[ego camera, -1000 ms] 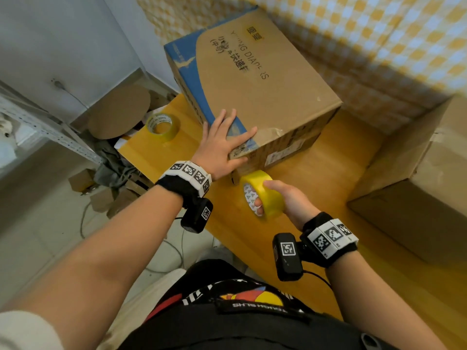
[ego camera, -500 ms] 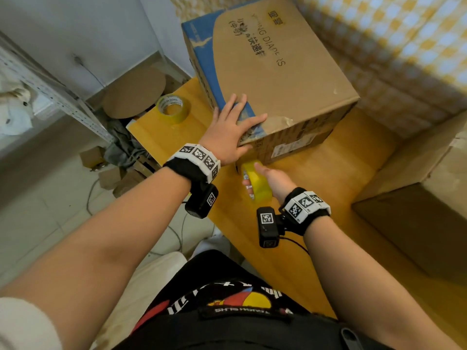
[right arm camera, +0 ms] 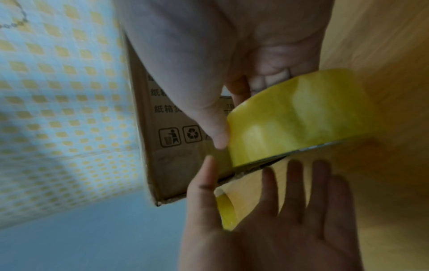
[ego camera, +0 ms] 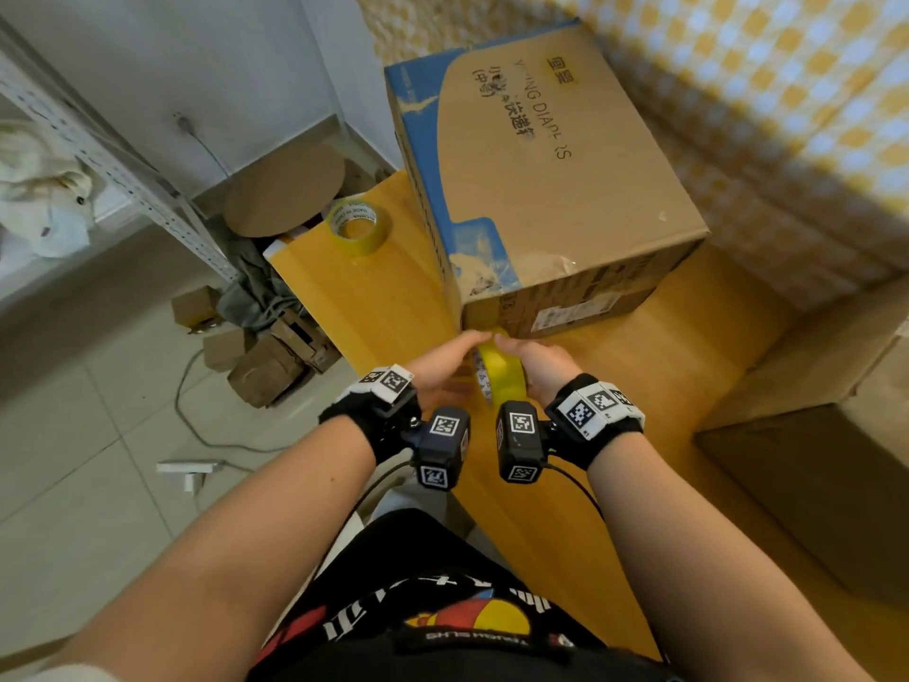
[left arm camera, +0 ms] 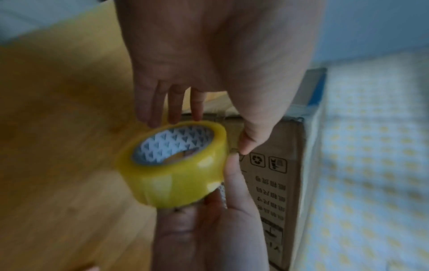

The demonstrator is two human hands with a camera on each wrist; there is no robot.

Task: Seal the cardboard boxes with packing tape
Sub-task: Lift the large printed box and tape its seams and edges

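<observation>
The right hand [ego camera: 538,369] grips a roll of yellow packing tape [ego camera: 499,374] – thumb on its outer face, fingers through the core – while the left hand [ego camera: 440,369], fingers straight, touches the roll beside it. Both meet at the near corner of the brown-and-blue cardboard box [ego camera: 546,189], at 12 o'clock on the wooden table [ego camera: 615,386]; a second yellow tape roll [ego camera: 356,228] lies at 10 o'clock.

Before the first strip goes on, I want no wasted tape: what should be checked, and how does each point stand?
1. Tape roll in hand: ok, right hand grips it.
2. Left hand at the roll: ok, fingers straight.
3. Free tape end lifted: cannot tell.
4. Printed box within reach: ok, just beyond the roll.
5. Its top seam taped: cannot tell.
6. Spare roll on table: ok.
</observation>
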